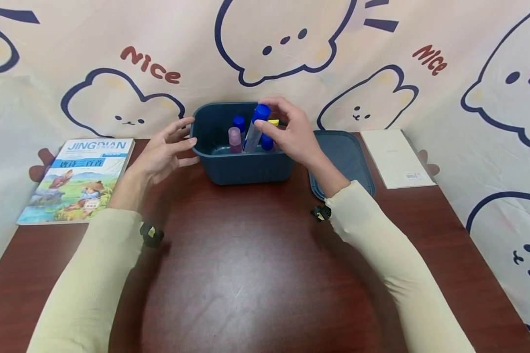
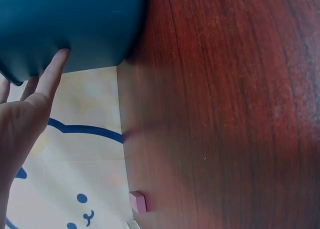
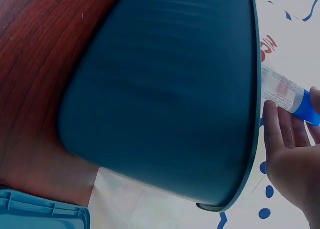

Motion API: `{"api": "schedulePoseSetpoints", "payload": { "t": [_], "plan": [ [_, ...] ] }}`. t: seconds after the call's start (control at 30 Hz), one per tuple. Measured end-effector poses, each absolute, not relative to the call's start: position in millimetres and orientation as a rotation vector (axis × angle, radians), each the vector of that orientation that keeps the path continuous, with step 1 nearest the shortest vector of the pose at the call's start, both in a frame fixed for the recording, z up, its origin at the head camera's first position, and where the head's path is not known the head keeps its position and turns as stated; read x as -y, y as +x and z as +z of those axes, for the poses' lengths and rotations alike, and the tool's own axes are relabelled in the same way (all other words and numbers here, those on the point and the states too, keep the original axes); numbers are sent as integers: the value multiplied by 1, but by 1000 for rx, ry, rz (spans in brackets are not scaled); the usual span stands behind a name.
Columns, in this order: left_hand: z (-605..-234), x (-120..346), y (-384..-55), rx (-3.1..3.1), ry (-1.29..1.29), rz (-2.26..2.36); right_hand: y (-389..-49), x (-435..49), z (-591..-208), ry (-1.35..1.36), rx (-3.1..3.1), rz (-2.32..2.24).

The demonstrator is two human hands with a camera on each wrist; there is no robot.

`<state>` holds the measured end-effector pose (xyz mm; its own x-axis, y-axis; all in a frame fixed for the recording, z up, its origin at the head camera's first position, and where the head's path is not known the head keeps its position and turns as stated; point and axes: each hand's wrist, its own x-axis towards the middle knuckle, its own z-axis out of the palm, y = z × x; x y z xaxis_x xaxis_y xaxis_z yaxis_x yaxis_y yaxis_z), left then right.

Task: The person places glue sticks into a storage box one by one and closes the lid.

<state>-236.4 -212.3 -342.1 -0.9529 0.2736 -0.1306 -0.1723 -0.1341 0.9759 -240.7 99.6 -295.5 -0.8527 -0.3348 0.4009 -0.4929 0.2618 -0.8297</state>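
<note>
A dark blue plastic bin (image 1: 247, 169) stands at the back of the table. Inside it are a pink-capped tube (image 1: 234, 139), a blue-capped tube (image 1: 239, 122) and another blue cap (image 1: 267, 142), with something yellow (image 1: 274, 122) beside them. My right hand (image 1: 293, 130) pinches a glue stick (image 1: 254, 128) by its blue cap, its clear labelled body slanting down into the bin. In the right wrist view the glue stick (image 3: 284, 90) shows above the rim. My left hand (image 1: 161, 152) touches the bin's left end, its fingers (image 2: 52, 74) extended against the outer wall.
A dark blue lid (image 1: 342, 157) lies right of the bin, partly under my right forearm. Beyond it lies a cream book (image 1: 397, 159). A colourful picture book (image 1: 77, 181) is at the left. A printed cloth (image 1: 265, 59) hangs close behind the bin. A small pink block (image 2: 137, 202) is near the table edge.
</note>
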Motion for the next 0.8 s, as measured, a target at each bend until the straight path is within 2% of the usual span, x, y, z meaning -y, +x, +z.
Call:
{"api": "schedulePoseSetpoints", "payload": {
  "t": [0.8],
  "plan": [
    [-338, 211, -235, -1847, 124, 2149, -254, -82, -298, 964, 2692, 1458]
  ]
}}
